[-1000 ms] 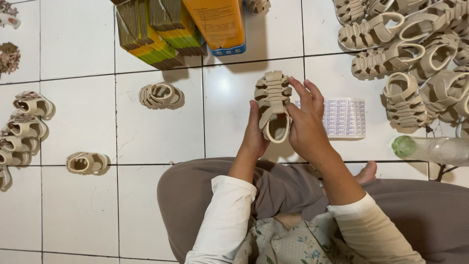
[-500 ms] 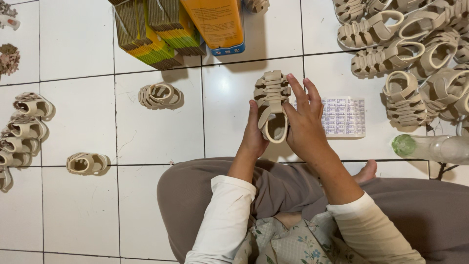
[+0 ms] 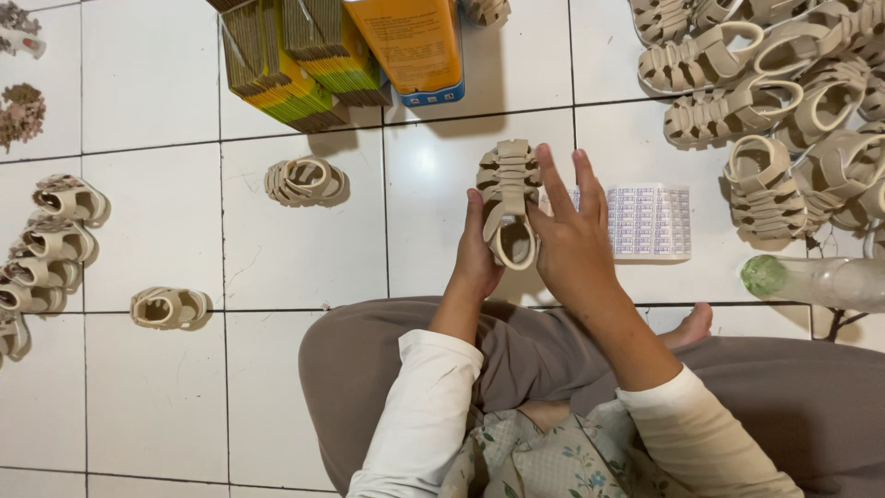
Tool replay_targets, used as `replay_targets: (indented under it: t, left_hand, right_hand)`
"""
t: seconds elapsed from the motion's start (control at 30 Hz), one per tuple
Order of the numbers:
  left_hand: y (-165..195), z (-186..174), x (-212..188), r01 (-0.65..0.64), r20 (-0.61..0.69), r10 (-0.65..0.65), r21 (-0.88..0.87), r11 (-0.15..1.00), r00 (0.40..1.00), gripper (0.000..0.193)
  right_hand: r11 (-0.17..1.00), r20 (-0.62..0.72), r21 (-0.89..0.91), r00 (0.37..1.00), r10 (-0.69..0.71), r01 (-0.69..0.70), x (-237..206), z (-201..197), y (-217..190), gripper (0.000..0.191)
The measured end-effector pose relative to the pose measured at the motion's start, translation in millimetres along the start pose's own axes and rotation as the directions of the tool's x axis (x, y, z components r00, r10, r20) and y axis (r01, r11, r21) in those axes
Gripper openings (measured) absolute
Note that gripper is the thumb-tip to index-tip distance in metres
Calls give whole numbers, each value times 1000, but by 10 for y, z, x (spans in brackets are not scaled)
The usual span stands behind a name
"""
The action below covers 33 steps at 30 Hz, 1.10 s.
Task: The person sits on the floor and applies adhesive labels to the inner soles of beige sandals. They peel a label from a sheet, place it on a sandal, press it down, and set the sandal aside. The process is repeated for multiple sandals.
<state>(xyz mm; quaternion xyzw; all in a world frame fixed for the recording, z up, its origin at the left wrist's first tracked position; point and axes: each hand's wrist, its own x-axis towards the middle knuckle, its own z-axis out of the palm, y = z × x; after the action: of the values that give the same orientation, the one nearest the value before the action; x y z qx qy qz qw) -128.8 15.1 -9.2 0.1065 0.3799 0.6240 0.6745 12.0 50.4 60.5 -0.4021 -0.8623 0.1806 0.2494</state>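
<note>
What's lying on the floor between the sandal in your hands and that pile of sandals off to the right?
In the head view, a white sheet of small stickers lies flat on the tiles between the held beige sandal and the sandal pile.

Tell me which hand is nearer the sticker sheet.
Right. The right hand overlaps the sticker sheet's left edge; the left hand is across the held sandal, farther away.
</note>
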Motion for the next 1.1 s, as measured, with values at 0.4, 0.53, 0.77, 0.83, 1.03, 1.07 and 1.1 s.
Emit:
replay_targets:
  t: [0.4, 0.53, 0.77, 0.83, 1.03, 1.07, 1.1]
  left_hand:
    - [1, -82, -3, 4, 58, 3, -117, 993, 998, 74]
    - [74, 13, 11, -18, 1, 18, -32, 999, 1000, 72]
    - [1009, -255, -584, -53, -188, 235, 664, 746, 954, 67]
    - [1329, -454, -950, -98, -149, 249, 641, 761, 957, 67]
    - [1948, -1189, -1483, -184, -556, 746, 743, 644, 366, 57]
    - [2014, -1327, -1490, -224, -520, 849, 820, 527, 92, 56]
    - [2072, -1499, -1514, -417, -649, 760, 682, 601, 33, 56]
  right_hand:
    - [980, -52, 191, 998, -40, 49, -37, 366, 249, 46]
    - [871, 39, 489, 997, -69, 41, 37, 290, 307, 41]
    - [815, 78, 579, 992, -99, 36, 265, -20, -357, 41]
    - [899, 114, 366, 948, -298, 239, 428, 108, -714, 34]
    - [831, 209, 398, 844, -495, 389, 992, 1158, -1865, 30]
    - [845, 274, 462, 862, -426, 271, 1046, 1399, -2118, 30]
    - [838, 258, 422, 840, -477, 346, 1090, 1626, -2367, 32]
